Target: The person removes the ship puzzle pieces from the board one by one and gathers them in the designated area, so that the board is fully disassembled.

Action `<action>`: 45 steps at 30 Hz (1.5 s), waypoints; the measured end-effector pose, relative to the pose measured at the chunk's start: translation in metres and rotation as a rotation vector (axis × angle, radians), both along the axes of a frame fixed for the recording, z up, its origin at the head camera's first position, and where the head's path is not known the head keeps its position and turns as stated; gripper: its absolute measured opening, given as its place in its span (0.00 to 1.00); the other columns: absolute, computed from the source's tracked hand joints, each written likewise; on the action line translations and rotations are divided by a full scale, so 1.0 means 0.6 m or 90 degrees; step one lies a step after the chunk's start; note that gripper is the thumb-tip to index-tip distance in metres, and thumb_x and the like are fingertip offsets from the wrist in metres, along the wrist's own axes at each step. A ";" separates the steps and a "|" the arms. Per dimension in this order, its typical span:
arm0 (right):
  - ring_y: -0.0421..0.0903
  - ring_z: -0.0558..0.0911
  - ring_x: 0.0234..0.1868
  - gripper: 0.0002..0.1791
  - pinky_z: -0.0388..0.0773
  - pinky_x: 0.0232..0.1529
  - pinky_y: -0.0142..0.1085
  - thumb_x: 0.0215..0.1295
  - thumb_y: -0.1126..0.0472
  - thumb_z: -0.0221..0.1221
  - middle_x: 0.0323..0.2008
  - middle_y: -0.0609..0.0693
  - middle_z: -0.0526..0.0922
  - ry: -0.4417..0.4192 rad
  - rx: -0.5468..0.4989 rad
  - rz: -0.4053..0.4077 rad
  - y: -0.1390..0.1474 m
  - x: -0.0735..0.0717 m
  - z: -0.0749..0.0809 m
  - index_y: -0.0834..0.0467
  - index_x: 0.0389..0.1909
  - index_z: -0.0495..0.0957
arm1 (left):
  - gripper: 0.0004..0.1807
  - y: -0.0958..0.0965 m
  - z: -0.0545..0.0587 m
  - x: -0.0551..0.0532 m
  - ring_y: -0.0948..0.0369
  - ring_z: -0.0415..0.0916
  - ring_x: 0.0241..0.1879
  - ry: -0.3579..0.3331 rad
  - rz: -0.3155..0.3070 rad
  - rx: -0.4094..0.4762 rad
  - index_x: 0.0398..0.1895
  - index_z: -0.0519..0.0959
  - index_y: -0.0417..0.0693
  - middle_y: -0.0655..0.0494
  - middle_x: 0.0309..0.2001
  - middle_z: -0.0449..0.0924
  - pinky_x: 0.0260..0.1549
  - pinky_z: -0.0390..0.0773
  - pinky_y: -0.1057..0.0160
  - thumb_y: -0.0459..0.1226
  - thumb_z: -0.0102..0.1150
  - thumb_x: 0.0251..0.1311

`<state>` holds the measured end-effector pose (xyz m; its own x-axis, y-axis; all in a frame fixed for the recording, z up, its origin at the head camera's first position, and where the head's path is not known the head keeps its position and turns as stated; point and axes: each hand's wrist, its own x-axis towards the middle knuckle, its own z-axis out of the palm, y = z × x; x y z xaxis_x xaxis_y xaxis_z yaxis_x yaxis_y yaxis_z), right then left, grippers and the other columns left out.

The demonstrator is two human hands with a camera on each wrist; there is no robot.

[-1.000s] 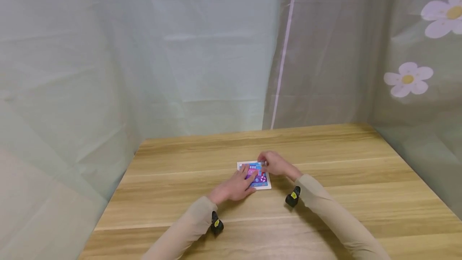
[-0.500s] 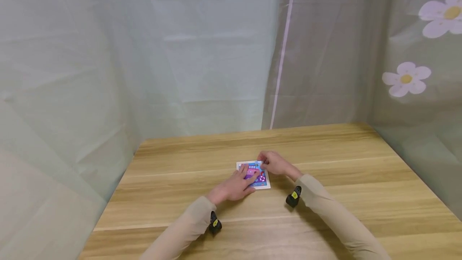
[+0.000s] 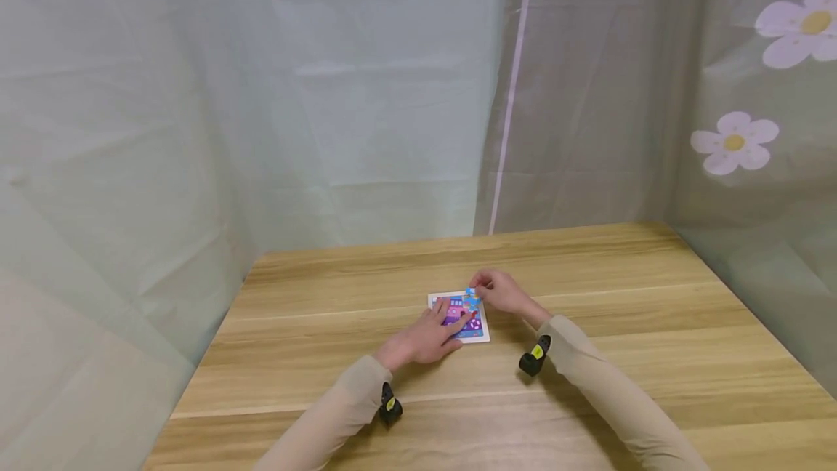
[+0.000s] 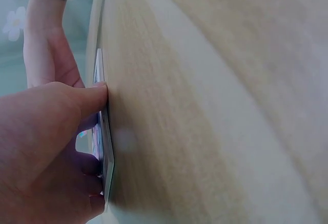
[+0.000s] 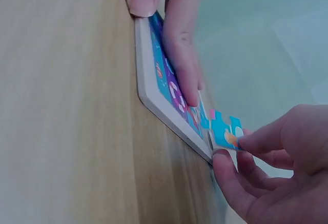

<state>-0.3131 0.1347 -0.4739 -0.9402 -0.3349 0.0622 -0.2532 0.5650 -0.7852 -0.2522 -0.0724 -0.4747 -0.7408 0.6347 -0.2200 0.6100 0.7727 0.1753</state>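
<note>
A jigsaw puzzle [image 3: 485, 331] in a white tray lies on the table, printed in blue, pink and purple. My left hand [image 3: 426, 335] rests on it with the fingers spread over the picture; in the right wrist view its thumb touches the tray's border. At the far right corner, my right hand [image 3: 502, 291] pinches a blue puzzle piece [image 5: 224, 133] with an orange and white print. That piece is raised and tilted above the tray, as the right wrist view shows. The left wrist view sees the tray [image 4: 109, 157] edge-on, its picture mostly hidden by the left hand.
The wood-grain table [image 3: 588, 398] extends around the puzzle on all sides. Pale sheets [image 3: 373, 107] hang behind and left of it, and a flower-printed one [image 3: 739, 202] hangs at the right. Each wrist carries a black camera [image 3: 390, 407].
At the tray's far right corner, the blue piece has come up in my right hand and now shows clearly tilted. That hand has shifted slightly up and right. The left hand stays nearly still.
</note>
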 end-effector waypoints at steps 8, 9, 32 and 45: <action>0.45 0.78 0.33 0.08 0.79 0.32 0.32 0.68 0.71 0.50 0.35 0.58 0.81 -0.060 -0.080 -0.051 0.015 -0.004 -0.006 0.67 0.38 0.78 | 0.31 -0.001 0.004 0.010 0.42 0.39 0.76 0.010 -0.005 -0.011 0.77 0.50 0.61 0.30 0.75 0.39 0.72 0.54 0.46 0.52 0.38 0.74; 0.45 0.78 0.33 0.08 0.79 0.32 0.32 0.68 0.71 0.50 0.35 0.58 0.80 -0.062 -0.083 -0.057 0.017 -0.004 -0.006 0.67 0.39 0.78 | 0.31 -0.001 0.003 0.011 0.42 0.39 0.76 0.010 -0.006 -0.012 0.77 0.50 0.61 0.30 0.75 0.39 0.72 0.54 0.46 0.52 0.38 0.74; 0.43 0.78 0.32 0.09 0.77 0.30 0.30 0.69 0.71 0.50 0.37 0.59 0.81 -0.076 -0.051 -0.116 0.064 -0.021 0.002 0.67 0.40 0.79 | 0.29 -0.003 0.004 0.005 0.42 0.38 0.76 0.002 -0.012 0.005 0.76 0.52 0.64 0.30 0.75 0.39 0.73 0.52 0.45 0.52 0.38 0.74; 0.47 0.76 0.34 0.08 0.72 0.34 0.34 0.64 0.71 0.53 0.35 0.59 0.84 0.046 0.057 -0.133 0.075 -0.030 -0.009 0.65 0.33 0.81 | 0.29 -0.004 -0.007 0.002 0.42 0.40 0.76 0.023 -0.018 0.010 0.76 0.52 0.66 0.29 0.75 0.40 0.73 0.54 0.47 0.53 0.38 0.74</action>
